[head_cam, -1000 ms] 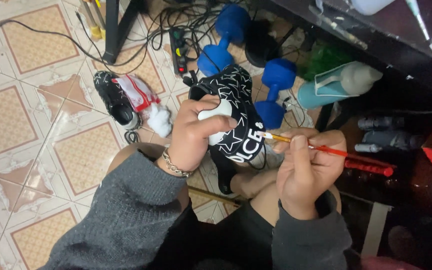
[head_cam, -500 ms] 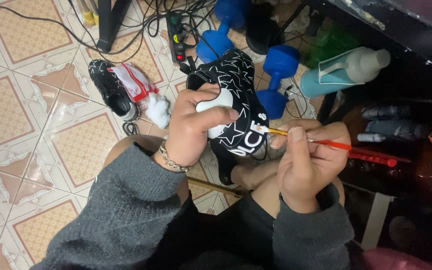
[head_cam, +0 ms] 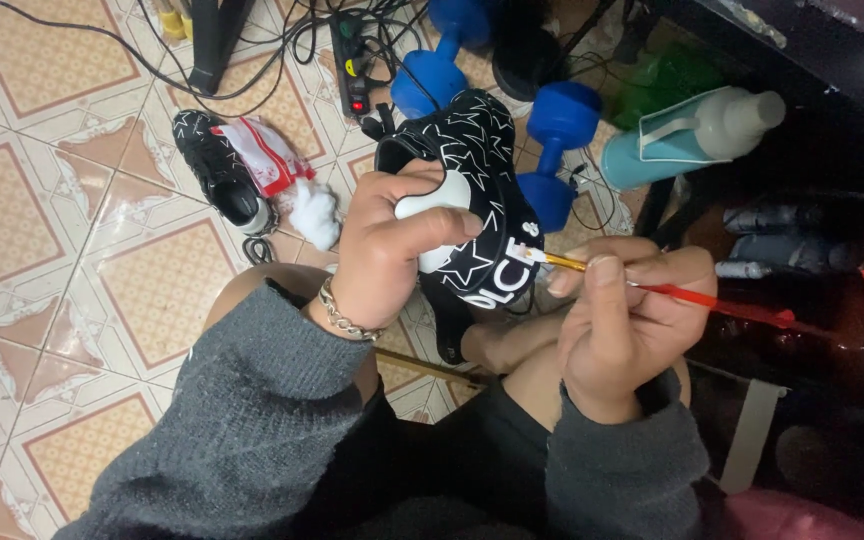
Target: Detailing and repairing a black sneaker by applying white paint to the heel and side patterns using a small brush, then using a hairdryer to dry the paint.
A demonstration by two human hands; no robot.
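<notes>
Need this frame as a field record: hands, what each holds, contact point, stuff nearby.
left hand: grips a black star-patterned shoe, thumb over its white toe
right hand: fingers pinch a thin red-handled paintbrush
contact: brush tip meets the white lettering on the shoe's side
wrist: metal bracelet on left
floor: patterned tiles; second matching shoe, blue dumbbells, power strip
right side: teal bottle lying on its side

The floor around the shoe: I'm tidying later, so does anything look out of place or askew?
Yes. A second black shoe lies tipped on the tiles, white stuffing and a red-and-white wrapper spilling beside it. Blue dumbbells sit among tangled cables, and a teal bottle lies on its side.
</notes>
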